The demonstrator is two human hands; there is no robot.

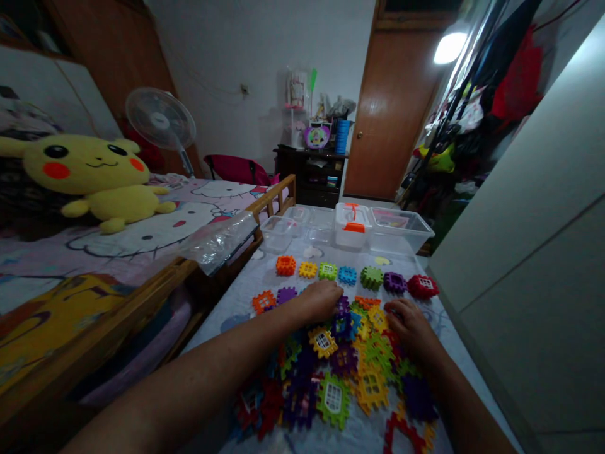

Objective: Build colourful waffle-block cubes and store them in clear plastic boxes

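A heap of coloured plastic interlocking tiles lies on a patterned cloth in front of me. Beyond it a row of single tiles runs left to right: orange, yellow, green, blue, dark green, purple, red. My left hand rests knuckles-up at the far edge of the heap, fingers curled down among the tiles. My right hand lies on the heap's right side, fingers bent onto the tiles. What either hand grips is hidden.
Clear plastic boxes and a white box with an orange latch stand behind the row. A bed with a wooden rail and a yellow plush toy is at left. A pale wall runs along the right.
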